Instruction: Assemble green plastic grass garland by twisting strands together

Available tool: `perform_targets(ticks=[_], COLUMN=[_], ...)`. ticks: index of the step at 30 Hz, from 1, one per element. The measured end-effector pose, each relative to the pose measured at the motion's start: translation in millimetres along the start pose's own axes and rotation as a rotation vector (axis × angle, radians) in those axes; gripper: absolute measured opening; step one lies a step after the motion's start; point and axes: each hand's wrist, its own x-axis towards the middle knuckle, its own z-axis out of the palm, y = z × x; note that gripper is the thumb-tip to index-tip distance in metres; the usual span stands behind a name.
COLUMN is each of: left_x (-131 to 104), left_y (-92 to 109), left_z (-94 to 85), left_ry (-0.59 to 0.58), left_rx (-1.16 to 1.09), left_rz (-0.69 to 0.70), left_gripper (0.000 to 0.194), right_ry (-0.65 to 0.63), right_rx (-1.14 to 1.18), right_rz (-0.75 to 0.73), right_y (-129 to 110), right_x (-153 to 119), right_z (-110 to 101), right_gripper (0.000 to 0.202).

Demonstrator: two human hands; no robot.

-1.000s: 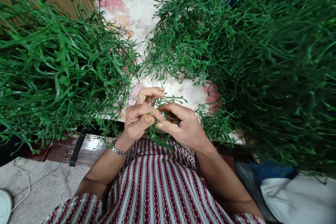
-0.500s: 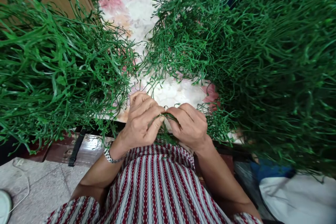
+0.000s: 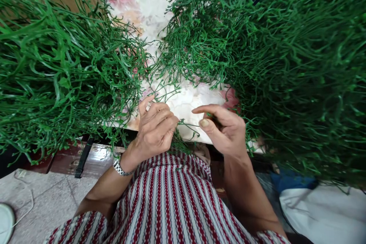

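In the head view my left hand (image 3: 156, 127) is closed in a pinch on a thin green stem (image 3: 188, 124) with a small branched tip. More green strands hang below its fingertips. My right hand (image 3: 225, 127) stands open to the right, its thumb and index finger apart. A little green shows behind its thumb, and I cannot make out whether the curled fingers hold it. A large heap of long green stems (image 3: 63, 68) lies to the left. Another heap of thin green stems with budded tips (image 3: 211, 45) spreads over the right side.
Both heaps rest on a white floral tablecloth (image 3: 185, 103). A dark strap (image 3: 82, 160) crosses the brown surface at lower left. White and blue fabric (image 3: 323, 206) lies at lower right. A white cable (image 3: 30, 202) and a round white object (image 3: 5, 221) are on the tiled floor.
My right hand has moved right, away from my left hand, and its thumb and index finger have opened. My left hand has stayed nearly in place, still pinching.
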Motion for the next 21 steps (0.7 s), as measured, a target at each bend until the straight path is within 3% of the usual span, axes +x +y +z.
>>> perform_targets(ticks=[5, 9, 17, 21], left_x=[-2.8, -3.3, 5.5, 10.1], left_y=[0.6, 1.8, 8.5, 0.9], left_z=[2.9, 2.3, -10.0, -12.9], left_ry=[0.013, -0.018, -0.375, -0.476], left_rx=[0.117, 0.177, 0.034, -0.240], left_rz=[0.094, 0.140, 0.026, 0.024], left_gripper=[0.014, 0.013, 0.018, 0.020], right_ry=[-0.241, -0.282, -0.357, -0.517], right_rx=[-0.013, -0.054, -0.225, 0.018], right_rz=[-0.030, -0.014, -0.115, -0.075], right_y=[1.9, 5.6, 7.7, 12.4], right_x=[6.9, 6.1, 2.3, 4.9], right_z=[9.4, 13.9, 9.4, 6.8], right_gripper=[0.019, 0.017, 0.024, 0.034])
